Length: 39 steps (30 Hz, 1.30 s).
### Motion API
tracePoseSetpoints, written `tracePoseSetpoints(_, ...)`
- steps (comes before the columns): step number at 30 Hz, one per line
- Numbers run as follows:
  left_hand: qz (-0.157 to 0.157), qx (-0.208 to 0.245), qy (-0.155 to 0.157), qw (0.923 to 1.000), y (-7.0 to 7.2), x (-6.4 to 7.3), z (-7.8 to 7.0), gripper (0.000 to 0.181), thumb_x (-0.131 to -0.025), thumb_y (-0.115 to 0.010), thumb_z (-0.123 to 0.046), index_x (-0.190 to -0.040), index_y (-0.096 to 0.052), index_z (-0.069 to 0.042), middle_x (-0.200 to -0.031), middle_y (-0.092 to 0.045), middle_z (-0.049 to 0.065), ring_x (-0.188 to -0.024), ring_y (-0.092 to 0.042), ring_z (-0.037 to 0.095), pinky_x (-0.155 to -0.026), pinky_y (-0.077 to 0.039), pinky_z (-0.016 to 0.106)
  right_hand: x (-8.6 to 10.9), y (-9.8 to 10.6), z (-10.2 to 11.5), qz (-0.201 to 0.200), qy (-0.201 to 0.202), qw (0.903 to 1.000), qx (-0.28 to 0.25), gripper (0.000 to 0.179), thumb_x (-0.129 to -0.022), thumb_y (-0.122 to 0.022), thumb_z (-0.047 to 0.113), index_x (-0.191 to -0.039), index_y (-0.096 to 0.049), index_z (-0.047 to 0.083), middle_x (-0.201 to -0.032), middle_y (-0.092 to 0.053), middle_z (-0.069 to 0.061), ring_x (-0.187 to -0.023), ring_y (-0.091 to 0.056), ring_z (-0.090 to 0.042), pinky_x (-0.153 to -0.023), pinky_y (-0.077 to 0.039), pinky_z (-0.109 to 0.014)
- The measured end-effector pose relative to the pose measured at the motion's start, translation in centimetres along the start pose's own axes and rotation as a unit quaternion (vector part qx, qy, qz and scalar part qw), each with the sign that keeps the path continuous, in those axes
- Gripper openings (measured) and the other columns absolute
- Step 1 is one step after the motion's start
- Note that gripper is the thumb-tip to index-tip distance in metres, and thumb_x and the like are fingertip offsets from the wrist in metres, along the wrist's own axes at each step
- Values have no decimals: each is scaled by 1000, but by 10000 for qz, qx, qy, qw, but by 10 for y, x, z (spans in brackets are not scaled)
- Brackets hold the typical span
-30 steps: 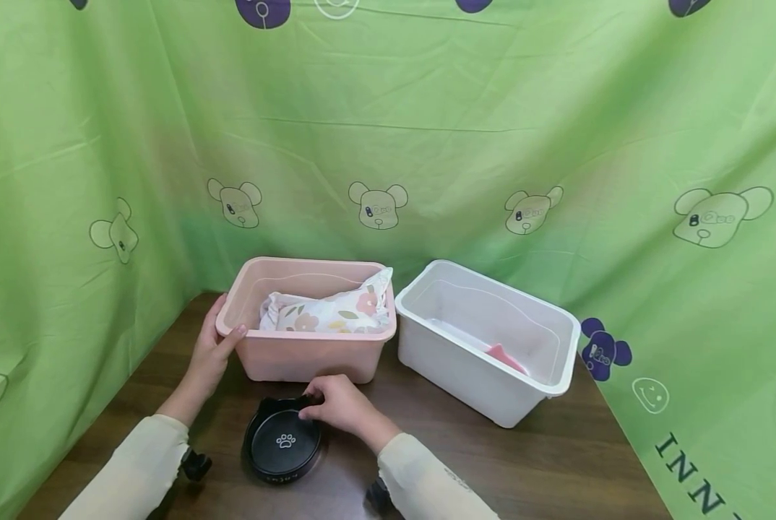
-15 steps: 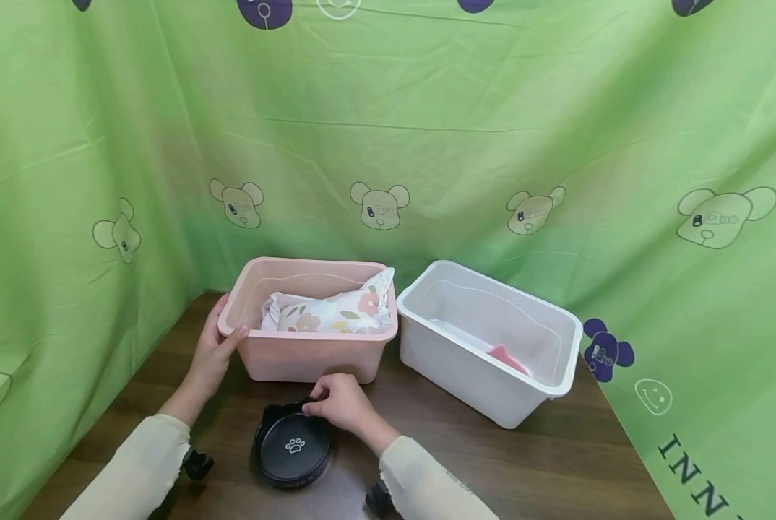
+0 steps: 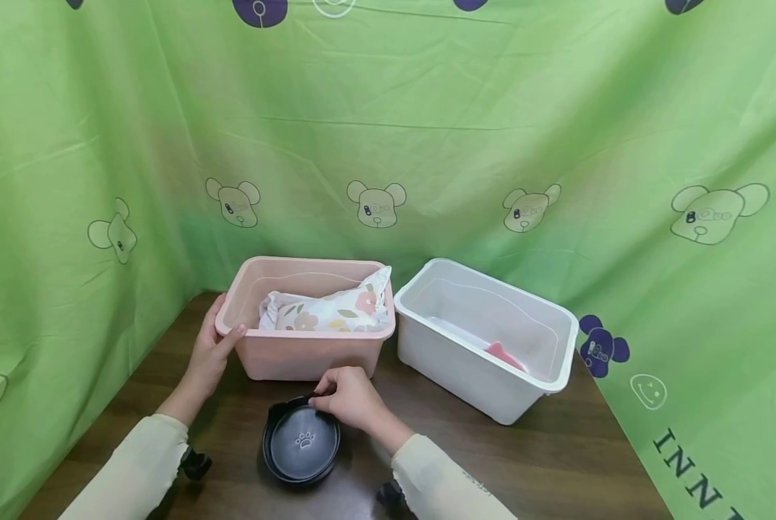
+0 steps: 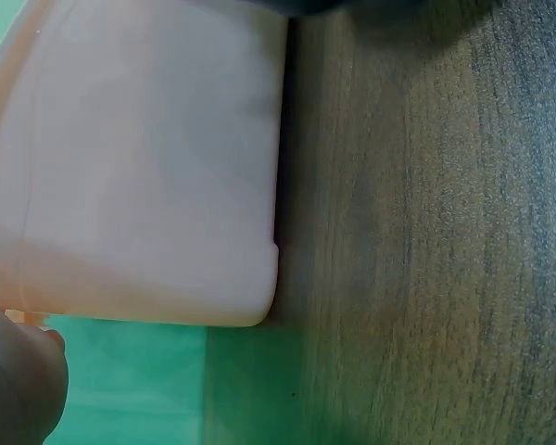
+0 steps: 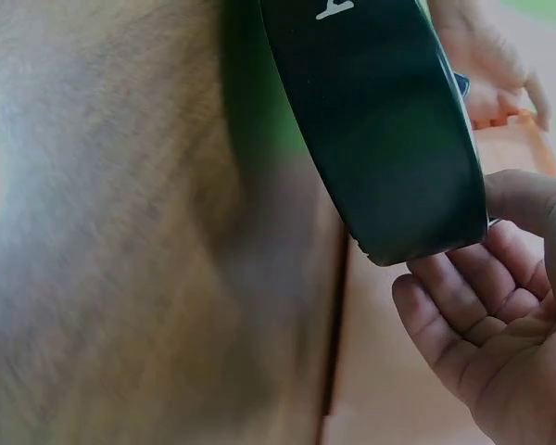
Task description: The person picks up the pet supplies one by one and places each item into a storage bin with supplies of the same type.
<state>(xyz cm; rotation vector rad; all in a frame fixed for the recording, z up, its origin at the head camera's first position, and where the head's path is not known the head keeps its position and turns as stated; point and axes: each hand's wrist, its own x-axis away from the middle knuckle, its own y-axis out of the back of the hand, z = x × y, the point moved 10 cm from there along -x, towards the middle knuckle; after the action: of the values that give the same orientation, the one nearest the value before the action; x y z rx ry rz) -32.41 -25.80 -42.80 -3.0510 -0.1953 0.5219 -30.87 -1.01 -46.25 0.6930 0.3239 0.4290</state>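
Between the thumb and fingers of my right hand [image 3: 355, 397] I pinch the back rim of a black pet bowl [image 3: 303, 444]. A white paw print marks its inside, and it has ear-shaped points on the rim. From the right wrist, the bowl's side [image 5: 380, 130] looks raised above the table. My left hand [image 3: 209, 354] grips the front left corner of a pink plastic bin [image 3: 310, 357], thumb at the front rim. In that bin lies a small white pillow [image 3: 336, 310] with a flower print. The left wrist view shows mostly the bin's wall [image 4: 139, 158].
A white plastic bin [image 3: 456, 365] stands at an angle to the right of the pink one, with a pink object [image 3: 505, 355] inside, partly hidden. Both stand on a dark wooden table [image 3: 557, 462]. A green printed cloth [image 3: 440, 159] hangs behind and at the sides.
My right hand has moved the bowl a little to the right, and the bowl has turned and tilted. My left hand keeps its hold on the pink bin.
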Motion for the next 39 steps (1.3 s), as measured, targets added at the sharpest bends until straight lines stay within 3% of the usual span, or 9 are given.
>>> tracePoseSetpoints(8, -34, -61, -32, 10000, 0, -2, -2, 74, -103, -55, -2, -164, -13, -4, -168, -19, 21, -149, -25, 37, -114, -34, 16, 4, 26, 13, 40, 17, 9999, 125, 10, -83, -85, 23, -78, -76, 22, -73, -68, 16, -69, -61, -2, -61, -52, -21)
tracePoseSetpoints(13, -13, 1, -18, 10000, 1, -4, 0, 74, -103, -55, -2, -164, -12, -5, -168, -18, 20, -150, -24, 36, -113, -34, 14, 6, 42, 24, 83, 101, 9988, 480, 8, -84, -83, 23, -79, -77, 23, -71, -68, 18, -69, -60, -1, -60, -51, -21)
tracePoseSetpoints(25, -106, -113, 51, 9999, 5, 0, 1, 74, -103, -56, -5, -164, -14, -7, -167, -20, 20, -149, -28, 32, -116, -33, 17, 15, 83, 53, 49, 820, 9840, 1582, 10, -82, -82, 23, -76, -75, 24, -66, -66, 22, -65, -58, 2, -59, -48, -18)
tracePoseSetpoints(39, -34, -123, -8, 9999, 2, 1, 1, 74, -104, -56, -5, -164, -13, -6, -167, -20, 21, -148, -26, 35, -114, -33, 15, 21, 141, 67, -259, 956, 9765, 1913, 11, -82, -83, 22, -78, -74, 26, -71, -68, 21, -70, -60, -1, -63, -50, -22)
